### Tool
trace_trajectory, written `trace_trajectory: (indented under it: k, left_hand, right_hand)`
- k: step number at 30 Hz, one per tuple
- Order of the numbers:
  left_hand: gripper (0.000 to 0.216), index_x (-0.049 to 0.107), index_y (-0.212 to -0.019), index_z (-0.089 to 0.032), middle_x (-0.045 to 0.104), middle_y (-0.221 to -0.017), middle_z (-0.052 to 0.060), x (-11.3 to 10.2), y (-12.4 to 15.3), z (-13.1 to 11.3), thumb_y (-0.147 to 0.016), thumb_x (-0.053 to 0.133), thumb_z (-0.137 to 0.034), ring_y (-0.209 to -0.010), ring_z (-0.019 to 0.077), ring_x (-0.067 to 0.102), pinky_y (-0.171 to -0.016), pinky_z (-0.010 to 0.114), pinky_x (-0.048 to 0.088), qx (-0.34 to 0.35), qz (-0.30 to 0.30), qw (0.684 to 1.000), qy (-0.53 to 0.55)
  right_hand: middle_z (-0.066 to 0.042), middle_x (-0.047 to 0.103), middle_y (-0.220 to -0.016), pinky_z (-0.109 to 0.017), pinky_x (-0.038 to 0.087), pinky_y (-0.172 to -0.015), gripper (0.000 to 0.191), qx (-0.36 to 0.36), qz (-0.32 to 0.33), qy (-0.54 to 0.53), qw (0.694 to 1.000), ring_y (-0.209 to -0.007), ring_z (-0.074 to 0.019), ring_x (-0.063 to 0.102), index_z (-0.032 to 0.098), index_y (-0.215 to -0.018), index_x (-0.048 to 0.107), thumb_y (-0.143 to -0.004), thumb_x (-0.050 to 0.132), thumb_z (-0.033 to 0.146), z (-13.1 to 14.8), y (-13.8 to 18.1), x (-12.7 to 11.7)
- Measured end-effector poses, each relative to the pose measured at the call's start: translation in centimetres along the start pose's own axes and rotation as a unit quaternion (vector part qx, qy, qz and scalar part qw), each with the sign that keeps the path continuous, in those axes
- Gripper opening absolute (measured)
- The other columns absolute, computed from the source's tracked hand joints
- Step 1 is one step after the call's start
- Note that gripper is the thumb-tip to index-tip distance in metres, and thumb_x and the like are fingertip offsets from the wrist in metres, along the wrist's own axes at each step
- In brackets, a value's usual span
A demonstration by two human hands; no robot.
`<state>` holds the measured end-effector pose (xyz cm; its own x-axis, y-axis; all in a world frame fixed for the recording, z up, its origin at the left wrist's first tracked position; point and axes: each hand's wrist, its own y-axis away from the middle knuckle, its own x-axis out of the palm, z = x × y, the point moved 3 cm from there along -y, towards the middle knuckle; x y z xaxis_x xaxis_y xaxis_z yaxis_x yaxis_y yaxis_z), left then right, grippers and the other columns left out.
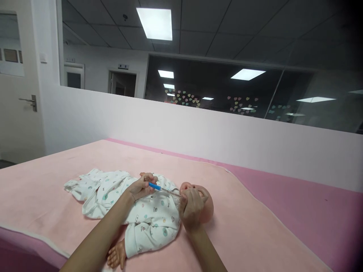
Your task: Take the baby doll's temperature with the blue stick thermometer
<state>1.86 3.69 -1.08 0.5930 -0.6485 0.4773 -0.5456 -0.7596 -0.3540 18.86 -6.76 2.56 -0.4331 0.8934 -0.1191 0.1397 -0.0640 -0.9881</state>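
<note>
Blue-ended tube, slim and straight, spans the gap between the person's hands above the chest of a baby doll. Its left end is an opaque, bright blue sleeve; the rest is a narrower, clear shaft with a faint whitish and reddish tint, too small for any markings to be read. It slopes slightly down toward the right. The left hand, palm partly turned up, has its curled fingers clamped on the blue end. The right hand has its fingers folded together around the clear end, hiding the tip, beside the doll's face. The doll lies in a white patterned romper on a peach blanket.
</note>
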Motion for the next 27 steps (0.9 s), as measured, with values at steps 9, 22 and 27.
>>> trace_trajectory:
  k: [9, 22, 27]
  left_hand:
    - [0.039, 0.048, -0.065, -0.015, 0.046, -0.064, -0.006, 0.3, -0.2, 0.1, -0.044, 0.079, -0.025, -0.043, -0.0002, 0.042, -0.043, 0.013, 0.036, 0.008, 0.018, 0.998, 0.066]
    - [0.027, 0.053, -0.060, -0.014, 0.057, -0.068, -0.003, 1.2, 0.0, -0.6, -0.051, 0.078, -0.014, -0.053, 0.0066, 0.054, -0.053, 0.020, 0.046, 0.030, 0.025, 0.990, 0.136]
    - [0.024, 0.055, -0.059, -0.014, 0.061, -0.068, -0.003, 1.0, -0.1, -0.6, -0.052, 0.078, -0.011, -0.055, 0.0070, 0.054, -0.056, 0.021, 0.045, 0.038, 0.008, 0.988, 0.146]
  right_hand:
    - [0.001, 0.050, -0.057, -0.031, 0.032, -0.074, 0.022, -0.009, 0.005, 0.012, 1.000, -0.059, -0.0129, 0.046, 0.018, -0.065, 0.043, -0.085, 0.034, 0.015, -0.1, 0.3, 0.2]
    - [0.003, 0.049, -0.057, -0.035, 0.034, -0.080, 0.019, 0.000, -0.023, -0.043, 0.999, -0.056, -0.0108, 0.047, 0.019, -0.068, 0.041, -0.086, 0.035, 0.018, 0.2, -0.1, 0.1]
    - [0.002, 0.051, -0.060, -0.035, 0.035, -0.078, 0.015, -0.002, -0.021, -0.041, 0.999, -0.059, -0.0113, 0.049, 0.019, -0.072, 0.041, -0.086, 0.036, 0.016, 0.4, -0.3, 0.1]
